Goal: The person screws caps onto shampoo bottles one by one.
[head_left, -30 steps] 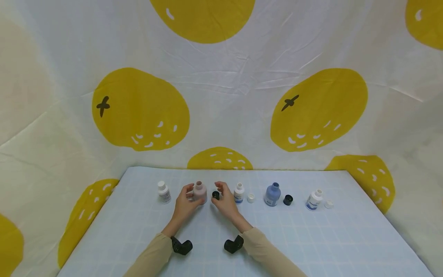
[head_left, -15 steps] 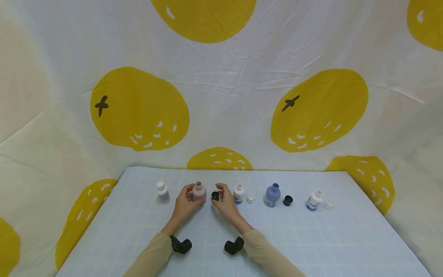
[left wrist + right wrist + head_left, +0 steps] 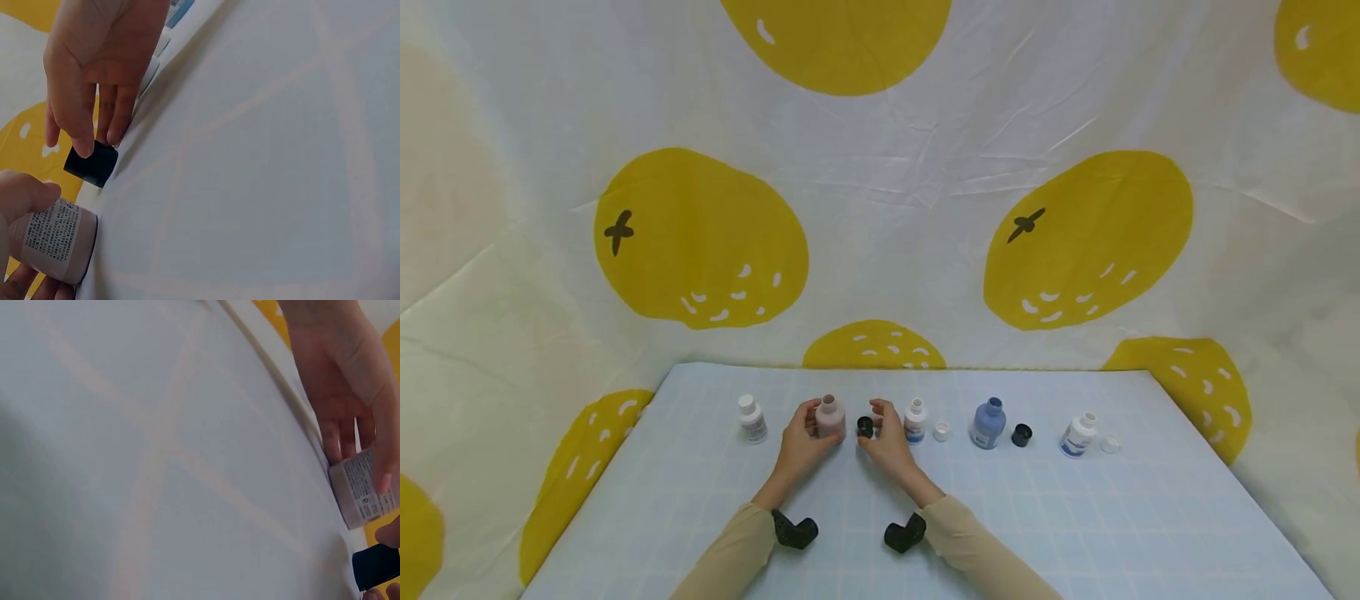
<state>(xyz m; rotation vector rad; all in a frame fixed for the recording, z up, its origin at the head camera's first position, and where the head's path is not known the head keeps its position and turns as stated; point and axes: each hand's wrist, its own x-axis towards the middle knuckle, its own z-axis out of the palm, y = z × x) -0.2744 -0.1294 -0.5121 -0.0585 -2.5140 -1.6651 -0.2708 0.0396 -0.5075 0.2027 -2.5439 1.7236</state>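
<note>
Pink bottle [image 3: 831, 420] stands upright on the pale checked desk [image 3: 850, 508], clasped by the left hand [image 3: 800, 447]; the right hand [image 3: 889, 442] pinches a black cap [image 3: 865, 427] just beside it. Behind hangs a white sheet [image 3: 895, 242] with yellow fruit [image 3: 700, 237].

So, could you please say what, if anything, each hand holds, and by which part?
Left hand: the pink bottle, by its body. Right hand: the black cap, by its side.

The held bottle [image 3: 831, 420] was dusty pink, the held cap [image 3: 865, 427] black, the sleeves [image 3: 730, 550] beige, the tablecloth [image 3: 1075, 517] pale blue with a pale grid, and the backdrop [image 3: 895, 225] off-white with yellow fruit [image 3: 707, 246].
</note>
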